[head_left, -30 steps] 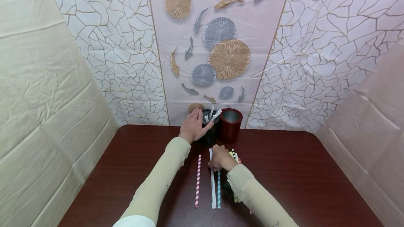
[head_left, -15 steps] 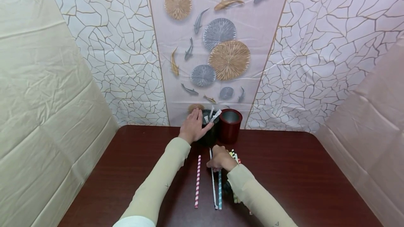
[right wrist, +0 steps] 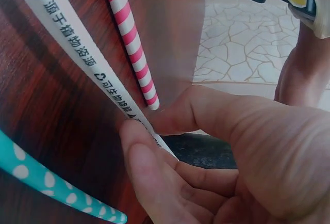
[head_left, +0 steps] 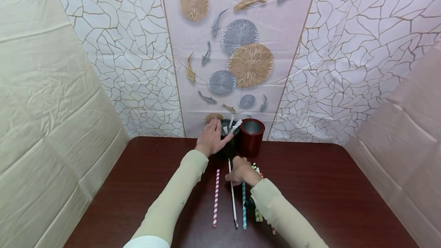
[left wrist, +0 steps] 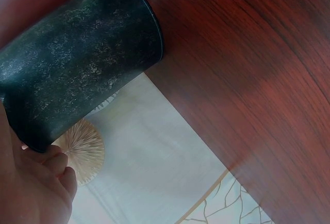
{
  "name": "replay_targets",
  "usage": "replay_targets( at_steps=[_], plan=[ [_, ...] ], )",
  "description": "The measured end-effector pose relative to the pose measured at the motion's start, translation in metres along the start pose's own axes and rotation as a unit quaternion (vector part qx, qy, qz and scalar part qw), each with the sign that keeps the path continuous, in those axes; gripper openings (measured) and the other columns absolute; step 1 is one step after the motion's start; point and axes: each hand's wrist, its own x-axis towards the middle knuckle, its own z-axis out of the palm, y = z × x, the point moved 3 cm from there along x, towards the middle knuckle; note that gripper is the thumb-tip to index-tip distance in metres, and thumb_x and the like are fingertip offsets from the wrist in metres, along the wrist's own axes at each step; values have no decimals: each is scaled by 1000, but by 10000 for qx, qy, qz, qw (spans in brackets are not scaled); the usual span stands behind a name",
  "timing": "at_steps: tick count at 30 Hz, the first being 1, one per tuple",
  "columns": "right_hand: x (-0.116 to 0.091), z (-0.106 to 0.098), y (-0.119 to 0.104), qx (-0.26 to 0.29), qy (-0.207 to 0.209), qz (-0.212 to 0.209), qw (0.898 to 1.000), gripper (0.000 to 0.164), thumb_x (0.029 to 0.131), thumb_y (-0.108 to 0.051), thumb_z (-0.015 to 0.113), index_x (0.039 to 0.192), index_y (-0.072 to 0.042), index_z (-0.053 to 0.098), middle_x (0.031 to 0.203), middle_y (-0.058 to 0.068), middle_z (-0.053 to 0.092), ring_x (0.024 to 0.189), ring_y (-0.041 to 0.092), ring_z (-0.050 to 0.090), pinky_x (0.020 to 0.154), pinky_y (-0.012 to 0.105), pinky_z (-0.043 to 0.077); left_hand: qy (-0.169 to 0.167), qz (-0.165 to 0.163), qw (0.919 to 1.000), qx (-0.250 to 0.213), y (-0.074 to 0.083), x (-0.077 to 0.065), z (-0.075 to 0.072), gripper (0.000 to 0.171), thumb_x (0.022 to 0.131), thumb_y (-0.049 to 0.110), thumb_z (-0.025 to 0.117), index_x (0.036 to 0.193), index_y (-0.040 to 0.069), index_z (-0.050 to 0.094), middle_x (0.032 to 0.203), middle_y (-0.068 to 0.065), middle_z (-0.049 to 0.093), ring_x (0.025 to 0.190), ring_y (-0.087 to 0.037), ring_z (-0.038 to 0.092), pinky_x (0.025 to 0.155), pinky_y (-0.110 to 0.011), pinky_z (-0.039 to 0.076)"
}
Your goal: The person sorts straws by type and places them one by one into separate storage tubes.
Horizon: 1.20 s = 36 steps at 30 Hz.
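My left hand [head_left: 211, 137] holds the upper rim of a black canister [head_left: 228, 149], its thumb and fingers apart on the rim; the left wrist view shows curled fingers against that end of the canister [left wrist: 87, 53]. White paper-wrapped straws [head_left: 236, 126] stick out of its mouth. With thumb and finger, my right hand [head_left: 241, 171] pinches a white paper-wrapped straw [head_left: 233, 204] printed with dark characters, seen turned edge-on in the head view. Left of it lies a pink-and-white striped straw [head_left: 216, 198]. To its right lies a teal straw with white dots [head_left: 244, 208].
A dark red canister [head_left: 251, 141] stands right beside the black one, against the patterned backdrop [head_left: 220, 49]. More patterned straws [head_left: 258, 215] lie partly hidden under my right forearm. The brown wooden table [head_left: 310, 186] extends to both sides.
The wrapped straw has turned onto its edge and shifted slightly forward in my right hand. The teal straw has slid a little right. My left hand has stayed on the black canister.
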Motion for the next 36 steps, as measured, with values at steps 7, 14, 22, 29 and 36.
replay_targets(
  at_steps=[7, 14, 22, 29, 36],
  plan=[
    [-15, -12, -3, -124, 5, -60, 9999, 26, 90, -16, 83, 71, -6, 69, 60, 8, 70, 60, 23, 75, 66, 38, 65, 28, -8, 10000, -15, 1, -2, -1, 95, 107, 72, 27, 168, 0, 17, 177, -17, 16, 166, -29, 15, 135, -39, 20],
    [-25, -26, -6, -267, 59, -85, 9996, 27, 90, -17, 83, 69, -7, 69, 60, 7, 70, 63, 25, 76, 62, 32, 60, 20, -24, 10000, -44, 1, -1, 0, 94, 107, 71, 28, 168, 0, 17, 178, -17, 16, 167, -29, 15, 135, -39, 19],
    [-33, -42, -5, -376, 107, -92, 9992, 31, 91, -20, 83, 66, -8, 72, 61, 6, 71, 67, 26, 76, 59, 31, 58, 125, 20, 9998, -121, 2, -4, -3, 94, 107, 70, 30, 167, -1, 20, 177, -18, 19, 166, -30, 18, 135, -40, 21],
    [-42, -63, -12, -576, 179, -179, 9980, 34, 92, -22, 83, 62, -9, 75, 62, 7, 74, 57, 18, 70, 53, 26, 52, 36, -30, 9999, -114, 0, -2, -1, 94, 107, 71, 28, 168, 0, 17, 178, -17, 16, 166, -29, 15, 135, -40, 20],
    [-56, -90, -26, -821, 403, -577, 9941, 48, 93, -23, 81, 49, -10, 67, 46, -3, 63, 44, 16, 57, 51, 25, 42, 24, -44, 9999, -131, 1, -4, -2, 94, 107, 70, 29, 168, 0, 17, 178, -17, 16, 166, -29, 16, 135, -40, 20]
  ],
)
